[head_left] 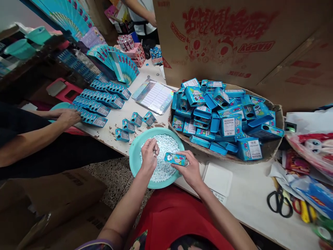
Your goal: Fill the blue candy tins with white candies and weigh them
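Observation:
My right hand [191, 168] grips a small blue candy box [177, 159] lettered "CARAMELO", with a round opening at one end where something white shows. Just left of it, my left hand [148, 154] is closed around a few small pale candies [155, 152]. Both hands are over a turquoise basin [134, 158] filled with small white candies [162, 175]. Beyond the basin rim, several blue boxes like mine stand on the table, among them a near box [122, 134].
A torn carton [272, 152] heaped with blue boxes stands right of the basin. A white scale [218, 178] and black-handled scissors [279, 203] lie on the table [249, 187]. At left, a co-worker's hands [65, 116] touch rows of boxes [101, 100]. A large cardboard box [234, 41] rises behind.

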The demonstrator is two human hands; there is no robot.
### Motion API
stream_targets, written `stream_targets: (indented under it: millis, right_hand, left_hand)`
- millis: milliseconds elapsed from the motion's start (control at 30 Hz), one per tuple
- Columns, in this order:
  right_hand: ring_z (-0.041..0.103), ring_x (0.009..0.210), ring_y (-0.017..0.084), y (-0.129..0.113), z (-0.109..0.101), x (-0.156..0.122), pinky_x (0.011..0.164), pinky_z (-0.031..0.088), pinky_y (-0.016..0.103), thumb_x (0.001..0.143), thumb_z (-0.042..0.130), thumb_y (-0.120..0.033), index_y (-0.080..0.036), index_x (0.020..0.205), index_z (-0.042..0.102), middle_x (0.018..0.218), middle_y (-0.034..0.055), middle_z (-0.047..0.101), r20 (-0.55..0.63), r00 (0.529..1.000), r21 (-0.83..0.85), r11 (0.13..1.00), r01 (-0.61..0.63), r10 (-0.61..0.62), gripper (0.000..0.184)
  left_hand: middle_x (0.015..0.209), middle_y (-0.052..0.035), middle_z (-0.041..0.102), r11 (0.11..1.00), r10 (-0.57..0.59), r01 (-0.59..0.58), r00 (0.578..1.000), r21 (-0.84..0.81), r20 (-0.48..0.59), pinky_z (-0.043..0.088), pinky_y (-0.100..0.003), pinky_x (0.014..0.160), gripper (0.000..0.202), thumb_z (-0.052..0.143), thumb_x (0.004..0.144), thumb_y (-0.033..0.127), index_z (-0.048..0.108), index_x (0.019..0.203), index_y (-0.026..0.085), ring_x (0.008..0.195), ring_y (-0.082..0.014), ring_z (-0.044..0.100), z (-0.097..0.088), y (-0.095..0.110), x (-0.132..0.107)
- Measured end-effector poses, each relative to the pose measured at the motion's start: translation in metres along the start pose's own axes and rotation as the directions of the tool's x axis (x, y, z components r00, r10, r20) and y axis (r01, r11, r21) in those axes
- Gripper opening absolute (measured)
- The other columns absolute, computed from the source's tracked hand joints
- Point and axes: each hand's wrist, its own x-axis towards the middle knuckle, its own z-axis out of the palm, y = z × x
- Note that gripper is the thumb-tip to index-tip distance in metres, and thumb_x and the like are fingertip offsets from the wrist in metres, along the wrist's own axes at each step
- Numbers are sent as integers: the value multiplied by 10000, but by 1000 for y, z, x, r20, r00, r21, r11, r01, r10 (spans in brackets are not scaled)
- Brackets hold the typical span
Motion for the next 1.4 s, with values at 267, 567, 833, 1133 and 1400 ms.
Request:
stream_targets:
  millis: [267, 567, 833, 1133, 1400]
  right_hand:
    - [571, 908, 177, -5, -9, 4, 807, 459, 300, 667, 774, -372, -223, 972, 656, 962, 31, 585, -49, 999, 57, 998, 10, -8, 360]
    - [564, 926, 189, 9, 11, -3, 826, 441, 311, 630, 806, -276, -219, 956, 656, 960, 22, 601, -36, 999, 32, 999, -17, 18, 363]
    - [553, 936, 193, 7, 19, -6, 819, 423, 308, 632, 796, -164, -228, 984, 641, 957, 13, 610, -21, 997, -53, 995, 79, -80, 390]
    - [572, 901, 179, -10, -12, -17, 804, 455, 299, 618, 825, -274, -222, 952, 654, 943, 20, 602, -98, 994, 89, 994, 67, -58, 379]
    - [586, 904, 182, 26, -108, -86, 787, 485, 299, 628, 801, -382, -196, 965, 625, 978, 42, 606, -428, 884, 53, 981, -186, 191, 423]
  left_hand:
    - [501, 61, 409, 995, -34, 35, 999, 88, -15, 232, -158, 369, 317, 689, 722, 398, 487, 694, 156, 400, -35, 349, -16, -29, 3]
    - [532, 68, 387, 992, 105, -104, 994, -67, 8, 263, -156, 390, 251, 672, 763, 313, 477, 718, 161, 414, -30, 347, 7, -1, -21]
    - [549, 33, 479, 952, 263, -280, 955, 123, 135, 458, -233, 641, 201, 582, 841, 287, 507, 710, 156, 598, -111, 590, 24, -19, -38]
    - [643, 23, 539, 876, 398, -411, 912, 252, 103, 509, -333, 736, 202, 524, 854, 374, 499, 817, 177, 647, -136, 590, 13, -15, -17]
    - [1156, -144, 555, -18, -60, -434, 900, 901, 432, 375, -469, 961, 467, 489, 831, 518, 579, 1128, 168, 1111, -309, 487, -51, -113, 22]
